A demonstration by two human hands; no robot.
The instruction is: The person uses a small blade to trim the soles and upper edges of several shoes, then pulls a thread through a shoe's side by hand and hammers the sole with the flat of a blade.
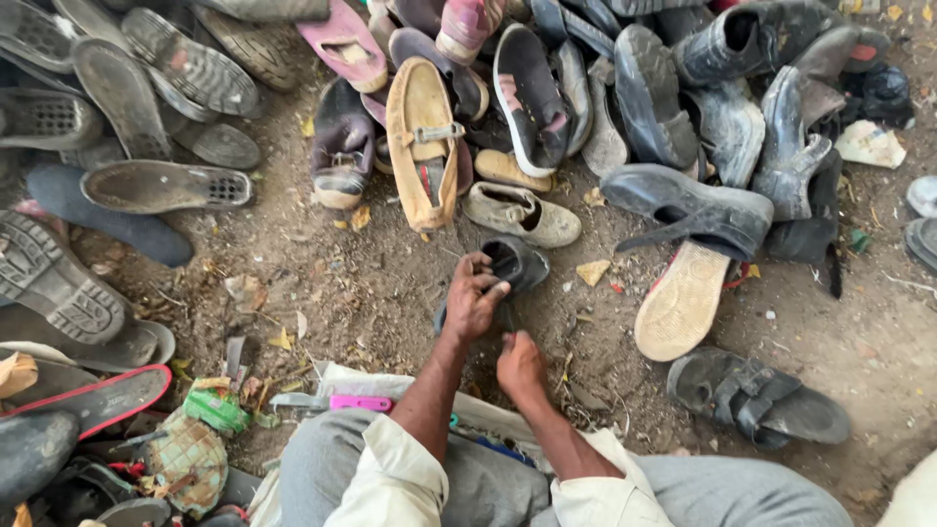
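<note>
A small dark shoe [517, 262] stands on the dirt ground in front of me. My left hand [472, 298] grips its near rim, with the fingers curled over the opening. My right hand [520, 366] is just below it, fingers bent at the shoe's heel end; what it holds is hidden. Both arms wear rolled pale sleeves, and my knees in grey trousers are at the bottom edge.
A heap of worn shoes and sandals rings the spot: a tan loafer [423, 137], a beige shoe [522, 215], a black shoe [693, 207], an upturned sole [681, 301], a dark sandal [756, 398]. A pink tool handle [360, 402] lies by my left knee.
</note>
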